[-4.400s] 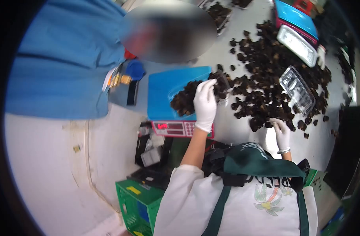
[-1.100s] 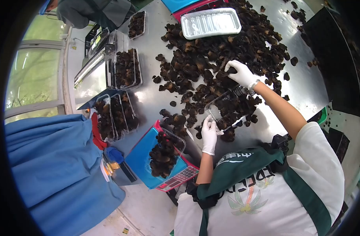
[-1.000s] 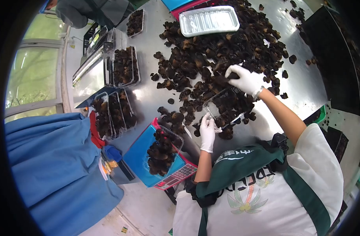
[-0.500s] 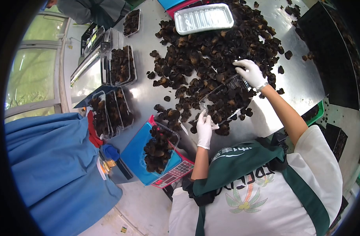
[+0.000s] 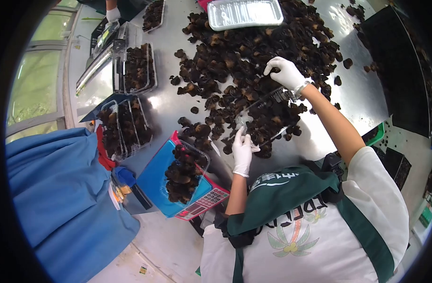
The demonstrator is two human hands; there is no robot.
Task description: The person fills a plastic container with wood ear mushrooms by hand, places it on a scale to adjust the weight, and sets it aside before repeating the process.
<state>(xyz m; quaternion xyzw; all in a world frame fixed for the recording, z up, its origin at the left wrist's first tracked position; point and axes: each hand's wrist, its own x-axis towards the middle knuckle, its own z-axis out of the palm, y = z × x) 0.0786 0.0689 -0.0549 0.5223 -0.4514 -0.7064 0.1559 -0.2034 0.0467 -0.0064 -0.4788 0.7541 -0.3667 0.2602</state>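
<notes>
A clear plastic tray (image 5: pixel 257 104), heaped with dark wood ear mushrooms (image 5: pixel 272 118), lies on the metal table in front of me. My left hand (image 5: pixel 242 152), in a white glove, grips the near left corner of this tray between thumb and fingers. Beyond its far side, my right hand (image 5: pixel 286 74), gloved too, hovers at the large mushroom pile (image 5: pixel 239 56). Its fingers are curved and apart, with dark mushrooms behind them. Left of my left hand, another filled clear tray (image 5: pixel 204 162) rests on a blue-topped pink scale (image 5: pixel 152 174).
Several filled clear trays (image 5: pixel 152 70) stand along the table's left side. An empty-looking white tray (image 5: pixel 245 14) sits on the pile's far edge. A black crate (image 5: pixel 393 61) is at the right. A person's gloved hand (image 5: pixel 113 14) shows at upper left; blue cloth (image 5: pixel 60 188) hangs below.
My right hand has moved away from the tray toward the pile, up and left, and its fingers have curled. My left hand stays at the tray corner. A co-worker's gloved hand has come into view.
</notes>
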